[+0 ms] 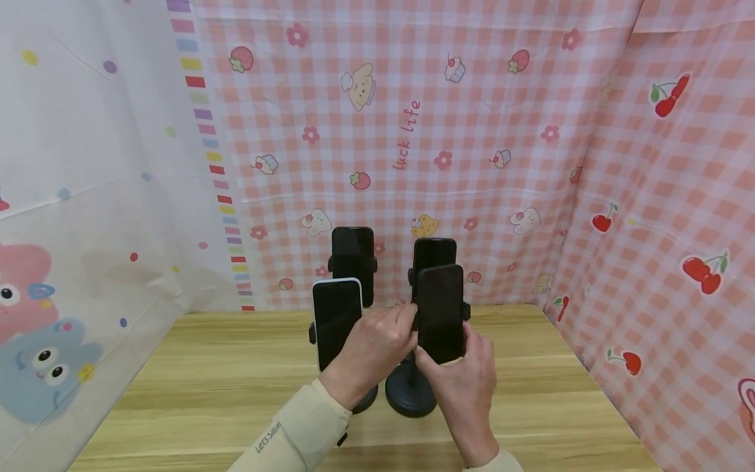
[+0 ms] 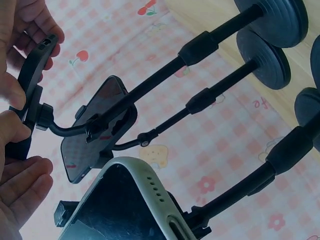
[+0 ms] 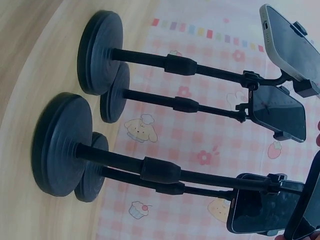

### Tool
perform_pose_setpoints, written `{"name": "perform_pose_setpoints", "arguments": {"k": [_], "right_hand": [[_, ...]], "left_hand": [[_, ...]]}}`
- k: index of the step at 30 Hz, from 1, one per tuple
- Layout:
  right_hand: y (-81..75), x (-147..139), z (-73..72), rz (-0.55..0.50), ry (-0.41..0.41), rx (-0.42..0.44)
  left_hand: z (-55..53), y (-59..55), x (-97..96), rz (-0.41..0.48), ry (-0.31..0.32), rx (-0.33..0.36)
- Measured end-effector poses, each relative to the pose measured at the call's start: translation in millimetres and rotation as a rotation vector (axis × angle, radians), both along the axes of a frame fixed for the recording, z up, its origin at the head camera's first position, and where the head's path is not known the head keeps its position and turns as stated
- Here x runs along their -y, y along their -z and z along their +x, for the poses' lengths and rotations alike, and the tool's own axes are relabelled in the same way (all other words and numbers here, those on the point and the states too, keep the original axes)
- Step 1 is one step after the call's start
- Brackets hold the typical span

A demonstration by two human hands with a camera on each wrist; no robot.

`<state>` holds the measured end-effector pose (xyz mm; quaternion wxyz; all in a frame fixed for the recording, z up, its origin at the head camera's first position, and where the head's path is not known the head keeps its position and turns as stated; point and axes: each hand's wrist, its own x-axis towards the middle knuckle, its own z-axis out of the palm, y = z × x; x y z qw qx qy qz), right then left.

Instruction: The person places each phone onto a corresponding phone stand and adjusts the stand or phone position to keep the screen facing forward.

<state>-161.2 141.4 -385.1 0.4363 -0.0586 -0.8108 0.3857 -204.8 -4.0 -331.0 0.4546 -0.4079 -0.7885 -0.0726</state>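
In the head view, a black phone (image 1: 440,311) faces me on the front right stand. My right hand (image 1: 468,377) grips it by the lower end, thumb at the bottom left corner. My left hand (image 1: 377,344) reaches across and pinches at the phone's left edge, where the holder's clamp (image 2: 34,107) sits. From the left wrist view, both thumbs lie close together by this clamp, the phone edge-on between the hands. The right wrist view catches only bits of fingers at its right border. A white-framed phone (image 1: 336,321) stands on the front left stand, partly behind my left forearm.
Two more black phones stand behind, one at the back left (image 1: 354,259) and one at the back right (image 1: 435,251). Their stands have black poles and round bases (image 3: 102,52) on the wooden table (image 1: 236,393). A checked pink cloth (image 1: 413,131) hangs behind.
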Motion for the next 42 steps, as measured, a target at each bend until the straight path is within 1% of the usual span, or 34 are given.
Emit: {"name": "perform_pose_setpoints", "arguments": {"k": [4, 9, 11, 13, 15, 18, 21, 23, 25, 28, 30, 33, 36, 38, 42], "right_hand": [[-1.9, 1.7, -0.8, 0.013, 0.006, 0.011], [-4.1, 3.4, -1.6, 0.011, 0.016, 0.044], [-4.2, 3.9, -1.4, 0.015, 0.017, 0.051], [-3.7, 4.3, -0.9, 0.023, 0.013, 0.049], [-2.7, 4.8, -0.2, 0.028, 0.005, 0.044], [-0.6, 5.2, 1.0, 0.029, -0.005, 0.031], [0.8, 5.3, 1.4, 0.032, -0.002, 0.020], [0.9, 5.3, 1.0, 0.043, 0.010, 0.020], [0.5, 5.1, 0.3, 0.051, 0.016, 0.025], [-0.2, 5.3, 0.0, 0.053, 0.019, 0.047], [-0.6, 5.4, -0.1, 0.047, 0.012, 0.055], [-0.7, 6.1, -0.1, 0.045, 0.005, 0.053], [-1.0, 5.0, 0.2, 0.027, -0.024, 0.051], [-3.2, 1.6, 0.3, -0.033, -0.079, 0.060], [-11.4, -8.5, -3.4, -0.192, -0.228, 0.082]], "left_hand": [[2.6, -1.6, 0.6, -0.023, -0.039, -0.004], [5.3, -1.5, -0.5, -0.072, -0.096, -0.036], [6.1, -0.3, -0.7, -0.078, -0.107, -0.040], [7.0, 0.5, -0.3, -0.069, -0.103, -0.024], [8.0, 1.0, 0.3, -0.046, -0.084, 0.019], [10.1, 0.7, 1.3, 0.004, -0.040, 0.117], [12.5, -0.5, 2.0, 0.080, 0.011, 0.255], [13.7, -2.7, 1.5, 0.145, 0.050, 0.366], [14.4, -5.6, 0.2, 0.212, 0.084, 0.461], [14.0, -9.3, -3.4, 0.296, 0.109, 0.571], [13.2, -10.5, -6.2, 0.336, 0.110, 0.623], [11.2, -10.8, -9.6, 0.388, 0.127, 0.690], [10.1, -11.3, -11.0, 0.404, 0.139, 0.715], [9.5, -11.6, -11.1, 0.398, 0.130, 0.716], [9.5, -12.1, -10.0, 0.379, 0.088, 0.712]]}}
